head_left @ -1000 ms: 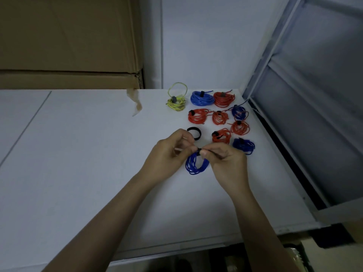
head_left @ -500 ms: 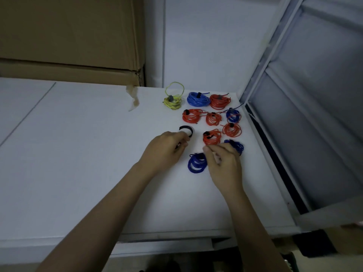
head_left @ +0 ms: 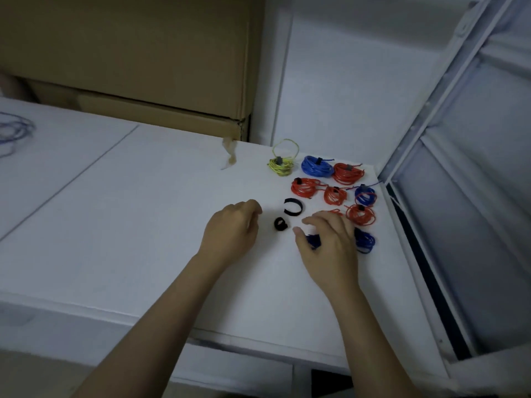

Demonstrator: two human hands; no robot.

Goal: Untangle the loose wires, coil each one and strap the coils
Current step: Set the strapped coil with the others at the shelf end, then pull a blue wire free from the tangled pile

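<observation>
A blue coil is held down on the white table under the right hand, whose fingers are curled over it so that most of it is hidden. The left hand is kept just above the table with fingers loosely curled, nothing being held. Between the hands a small rolled black strap is seen, and just behind it an open curved strap. Strapped coils are laid out beyond and to the right: a yellow coil, a blue one, several red coils and another blue coil just beside the right hand. Loose blue wire is seen at the far left. Cardboard boxes are stacked behind the table.
</observation>
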